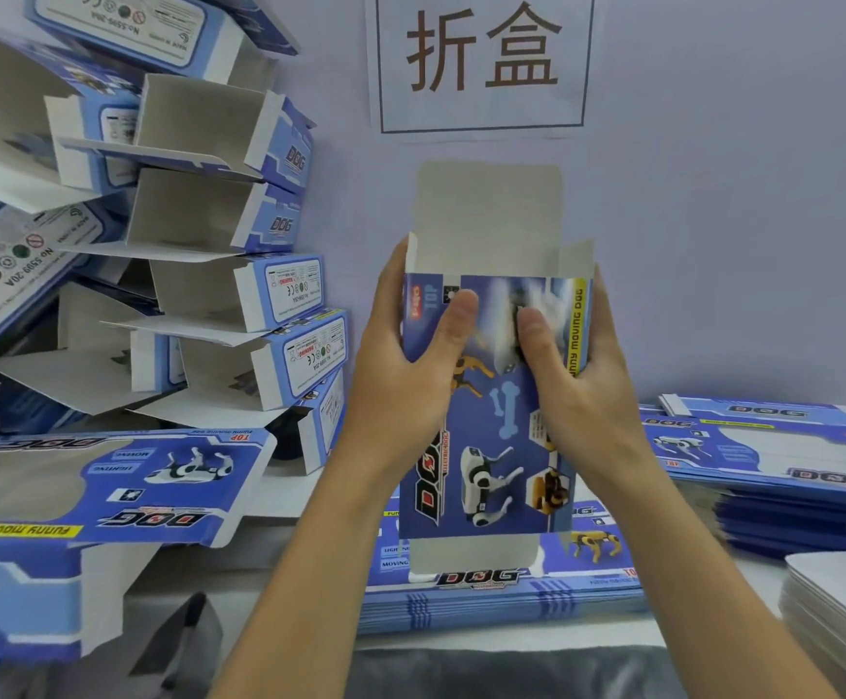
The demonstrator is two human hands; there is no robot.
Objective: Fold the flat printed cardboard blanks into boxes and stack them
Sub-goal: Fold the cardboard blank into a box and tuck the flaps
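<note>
White table against pale wall; folded boxes piled left, flat blanks ahead. Left hand, right hand grasping upright box.

A tall, leaning pile of folded boxes walls off the left side, its open flaps jutting rightward toward the left hand. Below it, a folded box lying flat reaches almost to the left forearm. Straight ahead, the wall closes the far side, with open air on the right above a low stack of flat blanks. Another stack of blanks covers the tabletop beneath the held box. White sheets crowd the near right corner.
</note>
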